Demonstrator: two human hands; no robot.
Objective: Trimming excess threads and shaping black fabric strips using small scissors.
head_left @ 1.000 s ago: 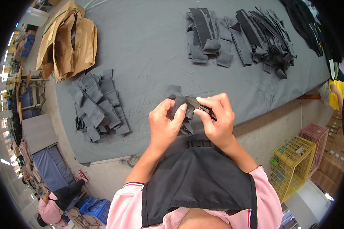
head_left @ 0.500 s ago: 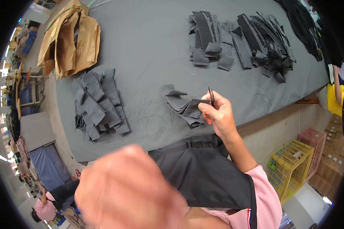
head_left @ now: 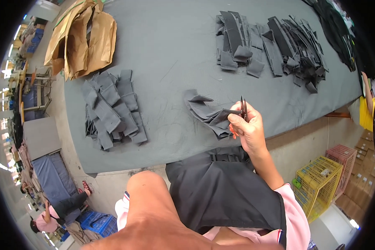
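Right hand (head_left: 246, 132) pinching thread snips (head_left: 243, 109) beside small fabric pile (head_left: 206, 113); trimmed stack (head_left: 111, 109) lies left, untrimmed heaps (head_left: 271, 46) remain far right; left hand's state hidden.

bare grey table (head_left: 171, 46) lies open between the fabric piles (head_left: 110, 109).

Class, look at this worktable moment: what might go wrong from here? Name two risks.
1. The right hand holds pointed thread snips together with a dark fabric piece; the tips could nick the cloth or a finger.
2. The folded pieces lie near the table edge and might slide off.
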